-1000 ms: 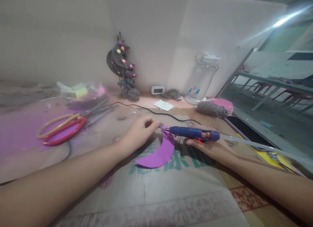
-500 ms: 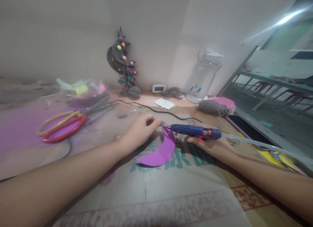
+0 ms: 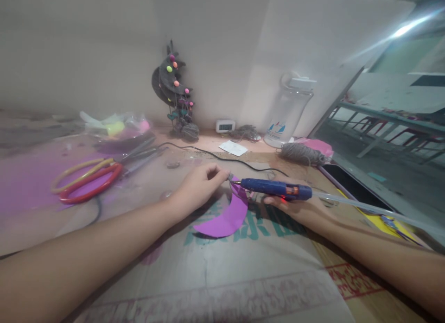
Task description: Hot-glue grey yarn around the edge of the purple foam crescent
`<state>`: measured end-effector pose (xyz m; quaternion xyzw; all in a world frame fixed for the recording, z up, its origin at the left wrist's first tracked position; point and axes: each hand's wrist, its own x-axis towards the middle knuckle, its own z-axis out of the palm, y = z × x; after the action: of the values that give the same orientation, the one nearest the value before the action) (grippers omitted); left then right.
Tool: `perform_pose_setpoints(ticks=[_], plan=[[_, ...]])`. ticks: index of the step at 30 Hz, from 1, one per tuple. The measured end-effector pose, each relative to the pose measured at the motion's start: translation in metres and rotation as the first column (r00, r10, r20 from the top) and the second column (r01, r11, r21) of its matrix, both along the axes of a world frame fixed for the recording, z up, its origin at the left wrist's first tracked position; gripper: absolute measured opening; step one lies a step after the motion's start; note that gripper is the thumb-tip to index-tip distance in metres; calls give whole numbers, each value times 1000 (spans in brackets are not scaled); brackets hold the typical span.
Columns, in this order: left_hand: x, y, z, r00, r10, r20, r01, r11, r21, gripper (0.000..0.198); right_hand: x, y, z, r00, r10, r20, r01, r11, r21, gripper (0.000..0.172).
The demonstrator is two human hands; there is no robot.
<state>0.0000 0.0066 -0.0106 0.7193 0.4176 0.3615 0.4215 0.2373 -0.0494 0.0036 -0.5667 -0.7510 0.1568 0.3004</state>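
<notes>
A purple crescent-shaped cutout (image 3: 225, 216) lies on a printed cardboard sheet (image 3: 243, 276) in the middle of the table. My left hand (image 3: 198, 186) is pinched on a small grey piece at the crescent's upper tip. My right hand (image 3: 295, 209) grips a blue glue gun (image 3: 278, 189) lying nearly level, its nozzle touching that same tip beside my left fingertips. A clear glue stick (image 3: 365, 208) trails out of the gun's back to the right.
Red and yellow-handled scissors (image 3: 86, 179) lie at the left on purple sheet. A black cord (image 3: 222, 157) crosses behind my hands. At the back stand a dark crescent ornament (image 3: 174, 89), a small clock (image 3: 225, 126), a clear jug (image 3: 288, 112) and grey yarn (image 3: 301, 152).
Both hands stay at the crescent's tip. The glue gun has shifted only slightly and the view has moved a little.
</notes>
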Motion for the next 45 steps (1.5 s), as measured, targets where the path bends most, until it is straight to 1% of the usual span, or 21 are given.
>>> perform_pose_setpoints(ticks=[4, 9, 15, 24, 28, 34, 37, 40, 45], plan=[[1, 2, 0, 1000, 9, -5, -9, 1000, 10, 33, 1, 0, 0, 1000, -20, 7, 20, 1000, 11, 32], [0, 1, 1, 1000, 3, -10, -3, 1000, 13, 32, 3, 0, -3, 999, -37, 31, 38, 999, -33, 29], [-1, -1, 1, 1000, 1, -19, -1, 1000, 17, 31, 1, -1, -1, 999, -51, 0, 51, 999, -20, 30], [0, -1, 4, 999, 2, -35, -2, 1000, 0, 33, -2, -2, 2, 994, -101, 41, 101, 995, 7, 30], [0, 0, 3, 999, 7, -43, -7, 1000, 17, 34, -3, -3, 5, 995, -98, 10, 97, 995, 27, 26], [0, -1, 5, 998, 17, -65, -15, 999, 32, 34, -2, -4, 6, 992, -98, -78, 99, 995, 1, 23], [0, -1, 5, 997, 17, -73, -14, 999, 47, 34, -2, -3, 6, 992, -90, -87, 90, 996, 1, 22], [-1, 0, 4, 997, 12, -72, -7, 997, 73, 35, -3, -3, 6, 989, -120, -92, 119, 993, -11, 21], [-1, 2, 1, 997, 15, -79, -8, 996, 88, 36, -3, -1, 7, 993, -65, -95, 63, 998, -31, 19]])
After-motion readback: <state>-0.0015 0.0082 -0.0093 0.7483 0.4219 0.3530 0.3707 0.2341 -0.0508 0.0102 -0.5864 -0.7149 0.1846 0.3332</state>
